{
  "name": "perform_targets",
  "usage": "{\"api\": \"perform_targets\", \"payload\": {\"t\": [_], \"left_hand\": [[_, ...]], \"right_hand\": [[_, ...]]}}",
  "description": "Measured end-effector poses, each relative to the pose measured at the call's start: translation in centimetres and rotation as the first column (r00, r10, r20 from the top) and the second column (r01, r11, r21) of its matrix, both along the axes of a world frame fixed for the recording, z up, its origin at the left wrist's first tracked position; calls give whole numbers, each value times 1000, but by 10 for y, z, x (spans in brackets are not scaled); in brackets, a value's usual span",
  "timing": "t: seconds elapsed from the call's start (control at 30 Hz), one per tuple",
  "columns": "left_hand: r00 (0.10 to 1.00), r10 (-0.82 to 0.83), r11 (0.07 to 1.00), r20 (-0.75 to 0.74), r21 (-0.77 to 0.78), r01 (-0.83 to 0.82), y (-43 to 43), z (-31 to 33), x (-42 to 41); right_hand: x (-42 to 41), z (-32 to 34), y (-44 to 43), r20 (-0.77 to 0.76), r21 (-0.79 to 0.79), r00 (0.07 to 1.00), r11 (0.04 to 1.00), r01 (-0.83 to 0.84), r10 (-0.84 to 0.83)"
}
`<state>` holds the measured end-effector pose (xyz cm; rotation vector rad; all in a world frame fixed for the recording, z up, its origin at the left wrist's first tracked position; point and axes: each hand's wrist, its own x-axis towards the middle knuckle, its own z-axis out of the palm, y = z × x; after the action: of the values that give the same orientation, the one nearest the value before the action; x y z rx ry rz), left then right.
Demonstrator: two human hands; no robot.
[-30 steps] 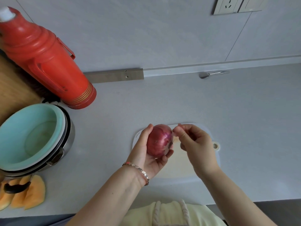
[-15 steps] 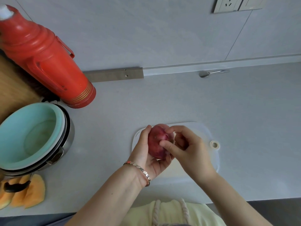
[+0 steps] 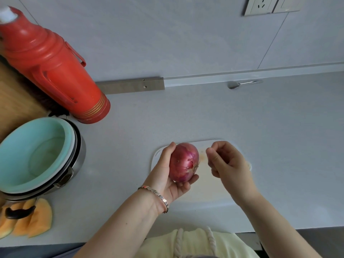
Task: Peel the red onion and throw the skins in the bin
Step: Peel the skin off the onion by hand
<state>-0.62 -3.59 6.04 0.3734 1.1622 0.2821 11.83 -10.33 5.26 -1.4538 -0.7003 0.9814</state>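
In the head view no writing or brand can be read. The left hand (image 3: 167, 175) cups the red onion (image 3: 184, 162) above the white cutting board (image 3: 204, 192). The right hand (image 3: 228, 162), just beside the onion and apart from it, is curled with fingertips pinched; whether skin sits between them cannot be told. Bare grey countertop (image 3: 279, 127) lies open right and behind; a red thermos (image 3: 55, 71) and teal bowl (image 3: 35, 155) crowd the left.
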Motion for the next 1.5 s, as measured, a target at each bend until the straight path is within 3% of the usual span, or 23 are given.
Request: {"api": "perform_targets", "payload": {"t": [0.1, 0.23, 0.57, 0.87, 1.07, 1.17, 1.3, 1.5], "left_hand": [[1000, 5, 1000, 0, 14, -5, 1, -2, -2], [997, -12, 999, 74, 31, 10, -1, -3, -1], [1000, 12, 999, 25, -41, -11, -2, 1, 2], [997, 54, 990, 49, -132, -47, 1, 1, -2], [994, 71, 992, 80, -111, -62, 0, -1, 2], [988, 116, 988, 97, -115, -105, -2, -3, 3], [985, 150, 982, 88, -127, -138, -2, -2, 5], [989, 140, 987, 52, -90, -135, -4, 2, 6]], "right_hand": [[-3, 10, -4, 149, 113, 982, 985, -134, 116], [-10, 6, -2, 167, 141, 960, 958, -249, 225], [-13, 5, 6, 110, 91, 977, 977, -195, 184], [6, -5, 5, -106, 8, 992, 997, 70, -69], [-13, 8, -6, 216, -16, 963, 987, -162, 162], [-24, 7, -7, 303, 2, 949, 996, -95, 90], [-27, 1, -3, 316, 10, 949, 1000, 6, -9], [-28, -2, 1, 205, -20, 979, 1000, 0, 4]]}}
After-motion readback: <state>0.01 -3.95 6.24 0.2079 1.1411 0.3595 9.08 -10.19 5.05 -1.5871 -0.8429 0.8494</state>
